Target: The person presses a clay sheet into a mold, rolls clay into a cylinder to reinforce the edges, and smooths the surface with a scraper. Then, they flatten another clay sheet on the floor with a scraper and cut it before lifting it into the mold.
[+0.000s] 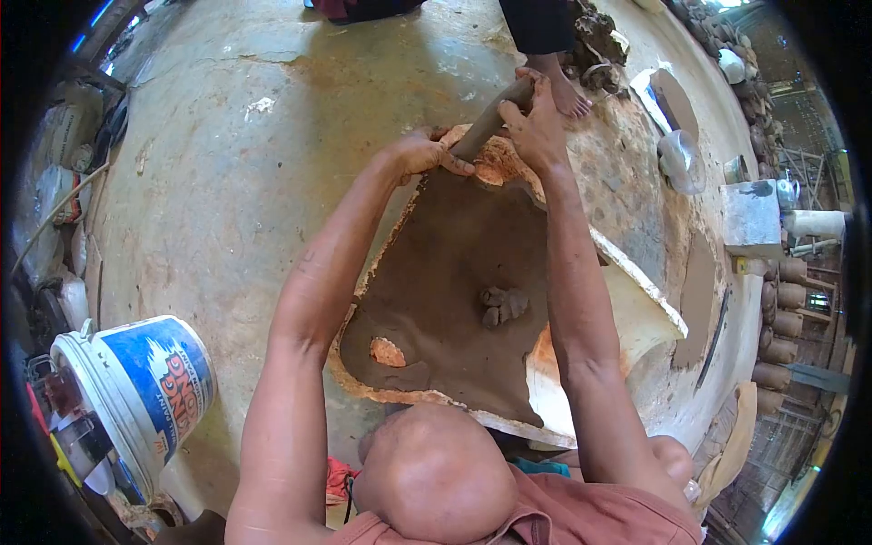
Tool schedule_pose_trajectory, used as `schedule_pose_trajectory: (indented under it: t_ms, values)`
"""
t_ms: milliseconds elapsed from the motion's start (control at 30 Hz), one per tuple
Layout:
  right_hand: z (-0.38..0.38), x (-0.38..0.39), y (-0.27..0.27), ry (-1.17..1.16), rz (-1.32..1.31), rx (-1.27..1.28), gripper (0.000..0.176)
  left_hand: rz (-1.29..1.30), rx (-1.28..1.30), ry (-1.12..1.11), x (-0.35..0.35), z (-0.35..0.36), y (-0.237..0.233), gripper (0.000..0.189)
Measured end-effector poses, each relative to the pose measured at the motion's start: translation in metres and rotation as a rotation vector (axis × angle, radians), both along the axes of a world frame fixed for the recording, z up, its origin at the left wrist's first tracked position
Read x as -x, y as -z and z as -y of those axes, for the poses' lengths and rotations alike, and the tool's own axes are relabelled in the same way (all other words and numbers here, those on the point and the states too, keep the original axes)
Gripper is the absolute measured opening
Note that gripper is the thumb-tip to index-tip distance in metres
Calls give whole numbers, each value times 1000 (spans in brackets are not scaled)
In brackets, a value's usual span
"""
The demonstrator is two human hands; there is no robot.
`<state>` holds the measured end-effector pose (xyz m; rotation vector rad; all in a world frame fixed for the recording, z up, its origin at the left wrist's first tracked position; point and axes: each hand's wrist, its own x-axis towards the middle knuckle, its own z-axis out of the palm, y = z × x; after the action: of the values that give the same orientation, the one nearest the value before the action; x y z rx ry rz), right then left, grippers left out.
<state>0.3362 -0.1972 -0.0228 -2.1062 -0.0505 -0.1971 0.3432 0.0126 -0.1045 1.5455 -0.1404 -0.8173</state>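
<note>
A thick grey-brown clay roll (pixel 493 116) slants up to the right between my two hands. My left hand (pixel 423 154) is closed around its lower end, the thumb lying along it. Higher up, my right hand (pixel 536 125) grips the other end with the fingers wrapped over it. Below is a wide mould (pixel 436 397) with a rough orange and white rim. A sheet of dark wet clay (pixel 436 272) lines most of it. Several small clay lumps (pixel 502 306) lie on the sheet. An orange patch (pixel 388 351) shows through near the left side.
A white and blue paint bucket (pixel 150 381) stands at lower left. Beyond the mould is another person's bare foot (pixel 568 95) beside a dark clay heap (pixel 598 45). At right are a metal pot (pixel 681 162), a pale block (pixel 751 218) and several stacked clay pots (pixel 781 322).
</note>
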Motion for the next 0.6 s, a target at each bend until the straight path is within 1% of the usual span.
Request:
schedule_pose_trajectory:
  t_ms: [67,100,167,233,267,333,400,467,500,567,600]
  values:
    - [2,0,3,12,24,9,60,38,-15,-24,-1,3,6,98]
    - [3,2,1,16,32,14,60,58,28,-2,1,0,6,97]
    - [5,5,-2,30,-40,-14,56,85,78,18,0,0,5,97]
    - [10,2,6,32,-17,-18,55,-34,249,0,3,-1,1,90]
    - [13,1,11,36,5,-26,54,-39,250,1,3,-1,-1,90]
    - [17,0,19,55,14,4,53,-145,240,12,3,0,-5,84]
    - [16,0,20,65,35,30,52,-109,194,16,7,-1,-10,83]
    - [18,4,14,55,-12,28,46,-56,151,26,2,-1,-14,82]
    - [17,11,10,59,-11,31,46,-45,199,10,1,-1,-2,84]
    - [10,23,-1,138,-70,-66,54,-33,254,-1,0,2,-1,85]
    - [11,27,1,141,-75,-62,54,-57,240,4,1,1,-9,86]
